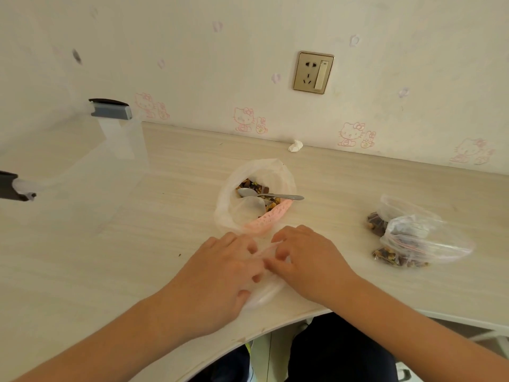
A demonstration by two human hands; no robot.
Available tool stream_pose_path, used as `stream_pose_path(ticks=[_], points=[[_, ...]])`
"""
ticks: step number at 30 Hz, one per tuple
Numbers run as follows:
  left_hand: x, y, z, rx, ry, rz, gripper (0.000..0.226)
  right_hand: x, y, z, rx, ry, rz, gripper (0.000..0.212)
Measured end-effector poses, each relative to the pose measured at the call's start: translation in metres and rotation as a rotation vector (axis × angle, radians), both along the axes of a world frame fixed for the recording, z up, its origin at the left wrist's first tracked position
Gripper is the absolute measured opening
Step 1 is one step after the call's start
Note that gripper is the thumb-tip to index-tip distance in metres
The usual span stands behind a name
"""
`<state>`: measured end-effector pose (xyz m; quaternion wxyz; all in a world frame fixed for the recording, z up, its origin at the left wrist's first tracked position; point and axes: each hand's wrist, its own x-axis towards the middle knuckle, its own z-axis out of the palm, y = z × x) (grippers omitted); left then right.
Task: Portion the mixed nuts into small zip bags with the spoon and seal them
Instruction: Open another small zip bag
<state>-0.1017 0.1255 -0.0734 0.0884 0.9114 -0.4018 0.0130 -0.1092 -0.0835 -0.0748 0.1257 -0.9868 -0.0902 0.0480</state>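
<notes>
Pale desk (82, 257) bears clear, seemingly empty zip bag (265, 295).

Bright, flat, even light over the pale table (82, 257) and wall (220, 64), hardly a shadow anywhere, and the upper left washes out to haze. Wide-angle bend curves the table's edges toward the sides, while the left hand (220, 274), right hand (308, 257) and the clear zip bag (264, 296) under them look slightly soft.
</notes>
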Motion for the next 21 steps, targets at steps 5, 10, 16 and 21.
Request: stream_pose_path(ticks=[5,10,16,21], points=[[0.009,-0.002,-0.007,0.008,0.035,0.140,0.025,-0.005,-0.005,-0.005,0.026,0.012,0.063,0.019],[0.019,0.000,-0.006,0.087,0.045,0.263,0.025,-0.010,-0.010,-0.002,-0.034,0.019,0.104,0.028],[0.013,-0.001,0.000,-0.113,0.215,0.237,0.014,-0.011,-0.013,0.002,0.071,0.046,0.087,0.025],[0.008,0.002,0.010,-0.273,0.290,0.251,0.015,-0.020,-0.021,0.013,0.481,-0.058,-0.020,0.020]])
